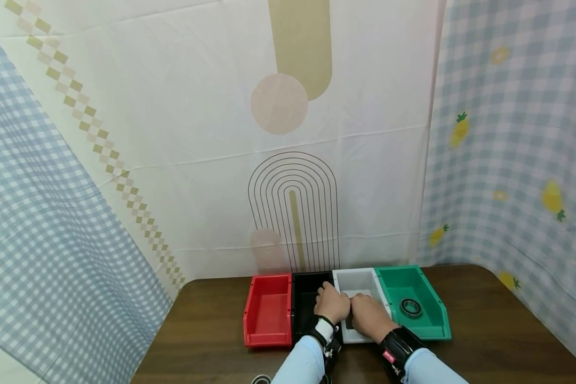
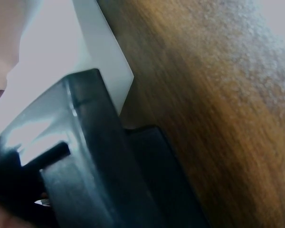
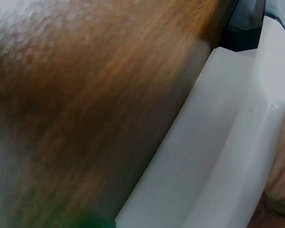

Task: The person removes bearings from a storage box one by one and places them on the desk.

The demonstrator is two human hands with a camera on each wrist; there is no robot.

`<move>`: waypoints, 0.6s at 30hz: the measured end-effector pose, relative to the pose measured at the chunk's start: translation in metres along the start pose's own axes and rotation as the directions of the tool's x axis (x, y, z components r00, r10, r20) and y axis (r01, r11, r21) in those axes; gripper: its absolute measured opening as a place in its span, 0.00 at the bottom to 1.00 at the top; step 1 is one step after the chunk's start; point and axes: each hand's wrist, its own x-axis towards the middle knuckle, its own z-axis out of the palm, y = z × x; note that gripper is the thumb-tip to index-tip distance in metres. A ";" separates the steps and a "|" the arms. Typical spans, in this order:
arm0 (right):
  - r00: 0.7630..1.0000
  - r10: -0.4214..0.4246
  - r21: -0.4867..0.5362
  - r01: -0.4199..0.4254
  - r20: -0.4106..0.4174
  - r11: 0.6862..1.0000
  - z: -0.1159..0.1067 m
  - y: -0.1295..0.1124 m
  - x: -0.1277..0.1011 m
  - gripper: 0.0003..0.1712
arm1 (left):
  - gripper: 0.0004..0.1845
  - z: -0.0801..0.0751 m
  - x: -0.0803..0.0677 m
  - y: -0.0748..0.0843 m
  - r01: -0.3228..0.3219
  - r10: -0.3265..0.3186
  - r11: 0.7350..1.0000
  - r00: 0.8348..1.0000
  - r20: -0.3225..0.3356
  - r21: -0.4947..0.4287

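Both hands meet over the white bin (image 1: 360, 282), left hand (image 1: 333, 304) at its edge beside the black bin (image 1: 307, 298), right hand (image 1: 369, 316) inside; whether the fingers hold the small dark thing between them I cannot tell. The white bin looks light, stiff, smooth plastic, best gripped by its rim. The red bin (image 1: 269, 312) and green bin (image 1: 413, 298) flank them on the brown worktop (image 1: 485, 330), patterned curtains all around.

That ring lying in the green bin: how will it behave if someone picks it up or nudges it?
The ring looks like a metal bearing, so it is probably rigid and heavy for its size. It lies flat on the floor of the green bin, so a push should slide it rather than roll it. On edge, it would likely roll. The shiny surface may be slippery.
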 end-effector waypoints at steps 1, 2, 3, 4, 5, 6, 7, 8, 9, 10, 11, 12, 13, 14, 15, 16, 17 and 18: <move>1.000 0.002 -0.002 -0.002 0.003 1.000 0.000 0.000 0.000 0.12 | 0.30 0.000 0.000 0.000 0.001 -0.001 1.000 1.000 0.000 -0.001; 1.000 0.006 -0.003 -0.006 0.008 1.000 -0.001 0.000 0.001 0.12 | 0.30 0.000 0.000 0.000 0.001 -0.001 1.000 1.000 0.000 0.000; 1.000 0.008 -0.002 -0.008 0.010 1.000 -0.001 0.000 0.001 0.12 | 0.30 0.000 0.001 0.000 0.002 -0.002 1.000 1.000 0.002 0.001; 1.000 0.014 0.001 -0.014 0.015 1.000 -0.001 0.001 0.001 0.12 | 0.30 0.000 0.001 0.000 0.003 -0.003 1.000 1.000 0.004 0.002; 1.000 0.013 0.006 -0.014 0.015 1.000 -0.002 0.001 0.001 0.12 | 0.30 0.000 0.000 0.000 0.003 -0.003 1.000 1.000 0.005 0.005; 1.000 0.010 0.011 -0.011 0.012 1.000 -0.002 0.001 0.001 0.13 | 0.31 -0.001 0.000 0.000 0.003 -0.003 1.000 1.000 0.007 0.009; 1.000 0.007 0.019 -0.007 0.008 1.000 -0.002 0.001 0.001 0.13 | 0.31 -0.001 0.000 0.001 0.005 -0.005 1.000 1.000 0.008 0.013; 1.000 0.004 0.027 -0.004 0.004 1.000 -0.002 0.001 0.001 0.14 | 0.31 -0.002 -0.001 0.001 0.005 -0.005 1.000 1.000 0.009 0.016; 1.000 0.000 0.035 0.000 -0.003 0.999 -0.001 0.001 0.001 0.14 | 0.31 -0.003 -0.001 0.001 0.005 -0.006 1.000 1.000 0.010 0.020; 1.000 -0.003 0.041 0.003 -0.008 0.999 -0.001 0.001 0.000 0.15 | 0.31 -0.003 -0.001 0.001 0.006 -0.006 1.000 1.000 0.010 0.023; 1.000 -0.008 0.043 0.008 -0.014 0.999 -0.001 0.001 0.000 0.15 | 0.31 -0.003 -0.001 0.001 0.006 -0.006 1.000 1.000 0.011 0.024; 1.000 -0.011 0.046 0.012 -0.018 0.999 -0.001 0.002 0.000 0.15 | 0.31 -0.004 -0.001 0.001 0.006 -0.006 1.000 1.000 0.014 0.025; 1.000 -0.012 0.045 0.013 -0.020 0.999 -0.001 0.002 0.000 0.15 | 0.31 -0.003 -0.001 0.001 0.006 -0.006 1.000 1.000 0.017 0.023; 1.000 -0.013 0.043 0.014 -0.021 0.999 -0.001 0.002 0.000 0.16 | 0.31 -0.003 -0.001 0.001 0.005 -0.005 1.000 1.000 0.020 0.019; 1.000 -0.015 0.042 0.015 -0.020 0.999 -0.001 0.002 0.000 0.16 | 0.31 -0.003 -0.001 0.000 0.004 -0.004 1.000 1.000 0.023 0.014; 1.000 -0.019 0.043 0.020 -0.020 0.999 -0.001 0.002 0.000 0.16 | 0.32 -0.003 -0.001 0.000 0.005 -0.005 1.000 1.000 0.023 0.010; 1.000 -0.023 0.045 0.024 -0.020 0.999 -0.002 0.001 0.000 0.16 | 0.32 -0.002 -0.001 0.000 0.005 -0.005 1.000 1.000 0.024 0.008; 0.999 -0.027 0.050 0.028 -0.019 0.998 -0.002 0.001 0.001 0.16 | 0.32 -0.002 -0.001 -0.001 0.004 -0.005 1.000 1.000 0.022 0.007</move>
